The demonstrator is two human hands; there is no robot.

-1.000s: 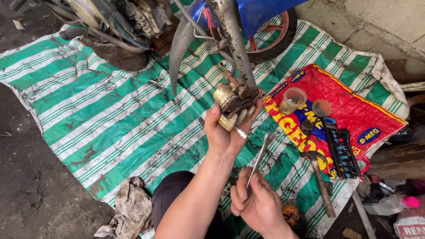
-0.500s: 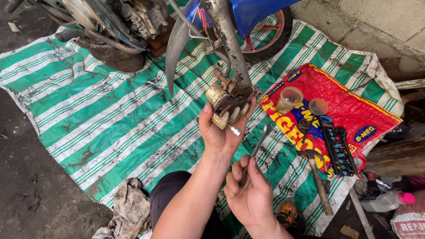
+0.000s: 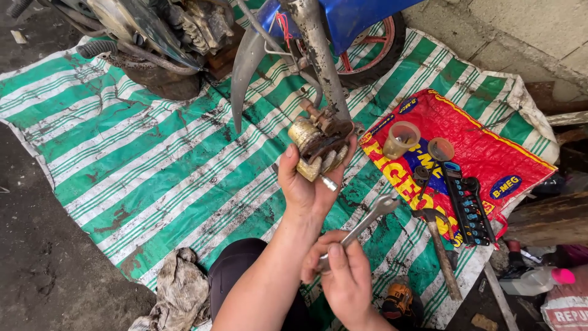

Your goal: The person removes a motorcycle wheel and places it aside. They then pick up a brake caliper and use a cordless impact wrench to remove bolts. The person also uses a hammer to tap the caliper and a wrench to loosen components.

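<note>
Green-striped tarp underlies hands, red printed sack lying right.

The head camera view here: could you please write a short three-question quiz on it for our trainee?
1. True or false: the right hand holds a hammer.
2. What does the left hand grip at the foot of the rusty fork leg?
A. a plastic cup
B. a grimy brass-coloured metal part
C. a rag
3. Fill in: the hammer lies partly on the ___ sack.

Key
1. False: it holds a wrench.
2. B, the metal part.
3. Red; the red sack lies on the striped tarp.
</note>
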